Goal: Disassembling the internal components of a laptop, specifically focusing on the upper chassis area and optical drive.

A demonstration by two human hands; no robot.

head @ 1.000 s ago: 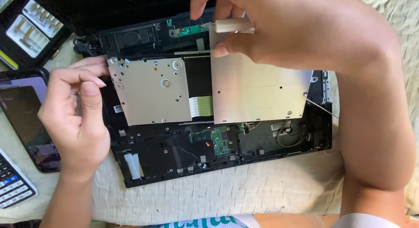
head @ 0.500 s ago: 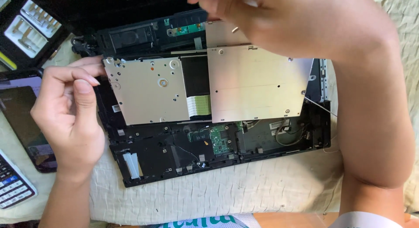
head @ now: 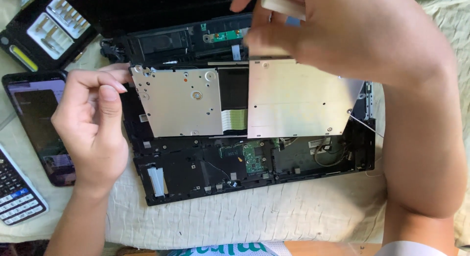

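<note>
Left hand (head: 90, 126) at left of frame, fingers curled, fingertips pressed on the left edge of the silver optical drive (head: 245, 99). Right hand (head: 333, 33) at top right, pinching a small pale flat piece (head: 281, 2) above the drive's top edge. Drive long axis runs left-right across the open laptop base (head: 254, 173), spanning between both hands. Smartphone (head: 36, 124), calculator (head: 14, 195) and screwdriver bit case (head: 46, 28) further left.

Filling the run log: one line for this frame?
left hand: touching metal drive corner | right hand: pinching small pale piece above open laptop base | phone at left
</note>
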